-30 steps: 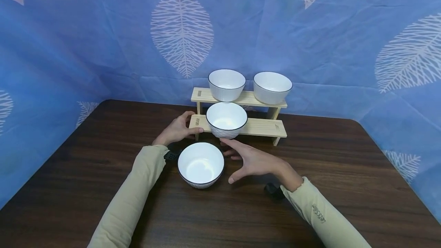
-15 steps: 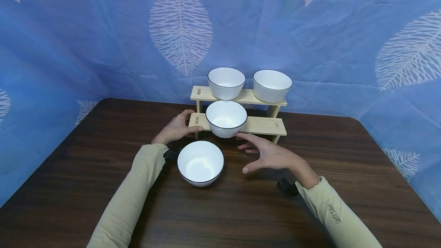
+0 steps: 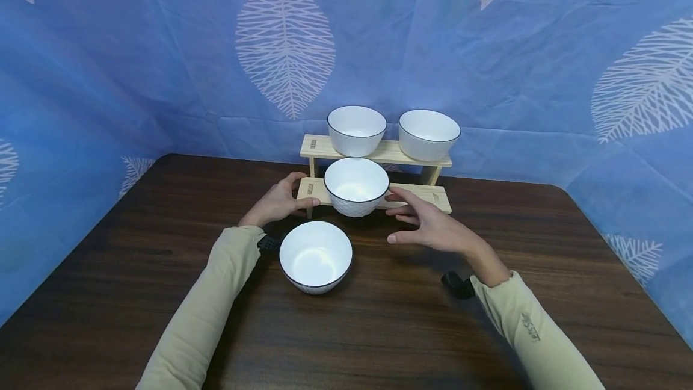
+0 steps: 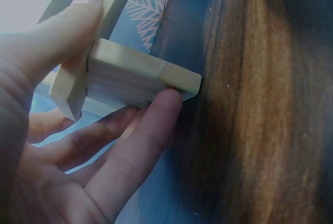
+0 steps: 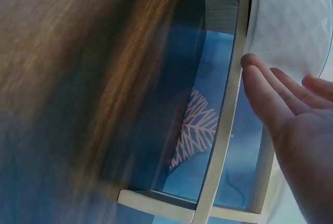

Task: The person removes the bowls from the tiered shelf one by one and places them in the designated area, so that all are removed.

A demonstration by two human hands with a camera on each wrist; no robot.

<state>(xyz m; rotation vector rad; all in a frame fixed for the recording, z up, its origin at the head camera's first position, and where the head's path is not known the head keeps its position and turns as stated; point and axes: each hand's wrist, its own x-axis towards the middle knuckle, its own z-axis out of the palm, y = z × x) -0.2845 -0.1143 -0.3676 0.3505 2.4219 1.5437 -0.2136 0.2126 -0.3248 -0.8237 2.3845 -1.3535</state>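
Note:
A two-step wooden stand bears white dark-rimmed bowls. My left hand grips the left end of its lower step; in the left wrist view the thumb lies over the plank and the fingers reach the leg. On that step sits a bowl with a patterned outside. My right hand is at its right side with fingers extended. In the right wrist view the fingertips are close against the patterned bowl; whether they touch I cannot tell. Another bowl stands on the table between my forearms.
Two more white bowls, a left one and a right one, sit on the upper step. The dark wooden table ends at a blue leaf-patterned cloth behind the stand.
My right hand has moved right and forward, from beside the front bowl to the right side of the lower-step bowl. The left hand keeps its grip on the stand; the bowls stay put.

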